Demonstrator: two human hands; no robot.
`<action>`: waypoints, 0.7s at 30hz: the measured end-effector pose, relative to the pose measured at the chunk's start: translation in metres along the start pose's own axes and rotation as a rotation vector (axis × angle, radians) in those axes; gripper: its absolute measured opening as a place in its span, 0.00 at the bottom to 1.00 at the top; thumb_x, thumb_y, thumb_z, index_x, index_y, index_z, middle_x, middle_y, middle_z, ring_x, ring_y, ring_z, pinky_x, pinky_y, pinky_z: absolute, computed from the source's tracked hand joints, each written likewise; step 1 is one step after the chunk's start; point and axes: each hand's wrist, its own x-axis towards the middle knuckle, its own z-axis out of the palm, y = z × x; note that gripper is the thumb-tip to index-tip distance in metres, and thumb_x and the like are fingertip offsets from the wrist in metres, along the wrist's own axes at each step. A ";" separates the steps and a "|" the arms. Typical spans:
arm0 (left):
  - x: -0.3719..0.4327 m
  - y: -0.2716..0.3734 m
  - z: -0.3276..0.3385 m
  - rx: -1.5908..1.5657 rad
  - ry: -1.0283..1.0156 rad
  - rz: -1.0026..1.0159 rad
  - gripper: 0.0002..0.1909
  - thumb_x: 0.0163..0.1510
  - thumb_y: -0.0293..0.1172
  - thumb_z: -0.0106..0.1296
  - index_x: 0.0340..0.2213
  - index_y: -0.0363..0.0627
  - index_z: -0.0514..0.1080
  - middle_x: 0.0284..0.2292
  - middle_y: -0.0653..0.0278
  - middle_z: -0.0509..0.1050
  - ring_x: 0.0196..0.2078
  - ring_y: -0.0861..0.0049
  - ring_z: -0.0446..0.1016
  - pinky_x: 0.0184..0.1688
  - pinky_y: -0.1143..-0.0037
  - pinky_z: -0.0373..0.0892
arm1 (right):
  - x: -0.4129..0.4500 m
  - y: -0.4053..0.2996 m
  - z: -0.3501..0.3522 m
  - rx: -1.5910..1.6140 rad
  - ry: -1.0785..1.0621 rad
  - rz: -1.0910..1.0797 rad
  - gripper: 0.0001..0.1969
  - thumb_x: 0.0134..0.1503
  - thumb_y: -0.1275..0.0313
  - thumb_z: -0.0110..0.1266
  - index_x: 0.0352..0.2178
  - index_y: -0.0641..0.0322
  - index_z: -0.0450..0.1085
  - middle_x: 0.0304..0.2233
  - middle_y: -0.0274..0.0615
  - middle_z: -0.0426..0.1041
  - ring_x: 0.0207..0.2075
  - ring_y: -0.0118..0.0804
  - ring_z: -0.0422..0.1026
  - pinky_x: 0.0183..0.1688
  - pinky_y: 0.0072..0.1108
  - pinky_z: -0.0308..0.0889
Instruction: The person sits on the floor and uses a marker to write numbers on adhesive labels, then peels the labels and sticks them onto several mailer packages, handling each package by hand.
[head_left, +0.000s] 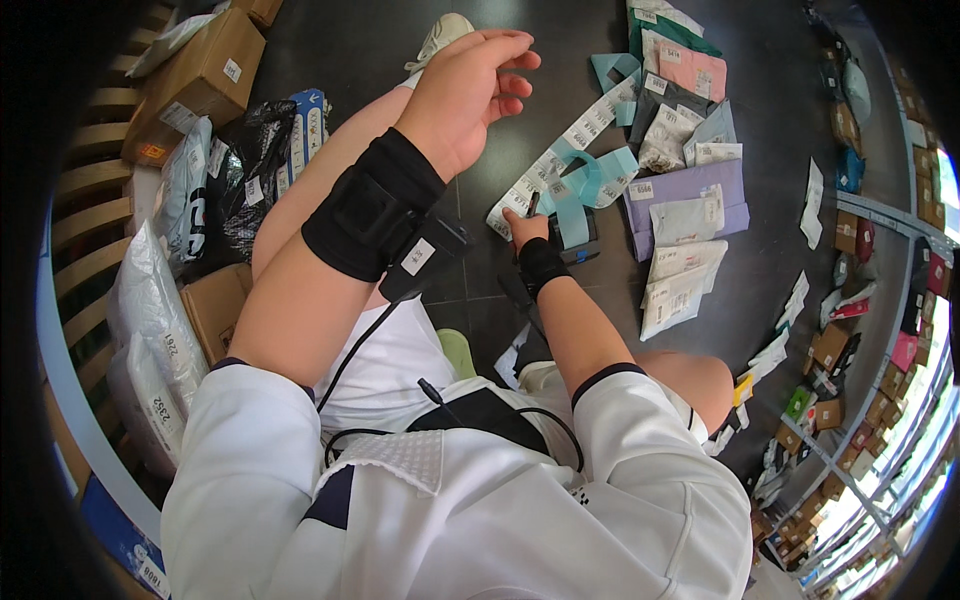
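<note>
My left hand (469, 97) is raised over my leg, fingers loosely curled and apart, with nothing visible in it. My right hand (529, 227) is low over the dark tiled floor (480, 277), its fingers closed around a slim dark object (534, 204), mostly hidden. Just beside it sits a black portable label printer (585, 229), partly covered by pale blue backing tape (574, 217). A long strip of white printed labels (585, 131) runs from near my right hand toward the upper right.
Mailer parcels, including a purple mailer (686, 202) and a pink mailer (694, 69), lie in a column at the right. Cartons (199, 82) and bagged parcels (161, 345) crowd a slatted rack (94, 180) at left. Metal shelving (874, 214) stands far right; a cable (352, 349) hangs from my left wrist.
</note>
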 end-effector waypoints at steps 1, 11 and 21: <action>-0.002 0.000 -0.004 0.001 0.009 -0.003 0.09 0.57 0.33 0.49 0.38 0.43 0.70 0.33 0.69 0.71 0.31 0.82 0.69 0.33 0.80 0.65 | -0.012 -0.012 -0.002 0.168 -0.089 0.006 0.22 0.43 0.66 0.67 0.35 0.70 0.68 0.29 0.44 0.73 0.22 0.37 0.71 0.19 0.28 0.65; 0.025 -0.050 -0.005 0.448 0.068 -0.117 0.17 0.53 0.40 0.51 0.42 0.44 0.70 0.41 0.63 0.72 0.46 0.75 0.68 0.51 0.74 0.59 | -0.097 -0.153 -0.107 0.352 -0.383 -0.281 0.18 0.48 0.70 0.63 0.38 0.66 0.67 0.25 0.35 0.71 0.17 0.27 0.64 0.18 0.21 0.60; 0.017 -0.101 0.035 -0.025 -0.277 -0.749 0.15 0.61 0.38 0.43 0.43 0.39 0.67 0.38 0.59 0.74 0.38 0.69 0.75 0.44 0.70 0.71 | -0.210 -0.140 -0.241 -0.354 -0.478 -0.882 0.14 0.47 0.68 0.61 0.32 0.64 0.69 0.25 0.48 0.71 0.26 0.44 0.72 0.31 0.28 0.66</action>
